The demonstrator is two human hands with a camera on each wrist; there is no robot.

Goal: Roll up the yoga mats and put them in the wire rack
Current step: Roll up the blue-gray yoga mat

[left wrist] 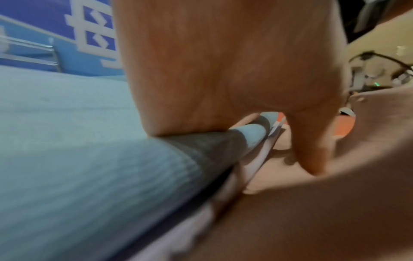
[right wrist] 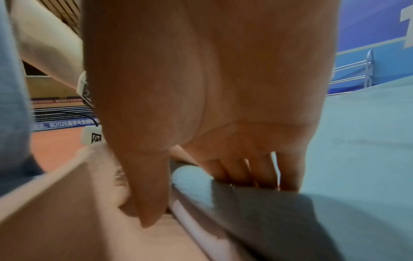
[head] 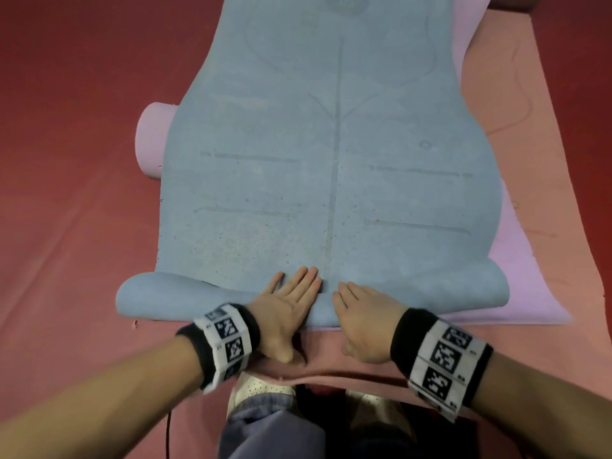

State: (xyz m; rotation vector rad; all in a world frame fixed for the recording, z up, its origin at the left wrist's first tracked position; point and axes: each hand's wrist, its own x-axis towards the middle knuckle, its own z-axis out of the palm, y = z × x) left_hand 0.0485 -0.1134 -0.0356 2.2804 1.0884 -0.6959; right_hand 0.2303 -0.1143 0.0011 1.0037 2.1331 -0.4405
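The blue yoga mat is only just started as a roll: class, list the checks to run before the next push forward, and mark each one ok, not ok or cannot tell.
1. Left hand flat on the blue mat roll: ok.
2. Right hand flat on the roll: ok.
3. Hands spread toward the roll's ends: not ok, both sit mid-width.
4. Flat path ahead: not ok, a rolled pink mat lies under the blue one.
5. Roll tightness: cannot tell.
6. Wire rack free: cannot tell.

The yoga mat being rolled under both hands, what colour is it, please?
Grey-blue yoga mat, with faint line markings; clearest in the head view.
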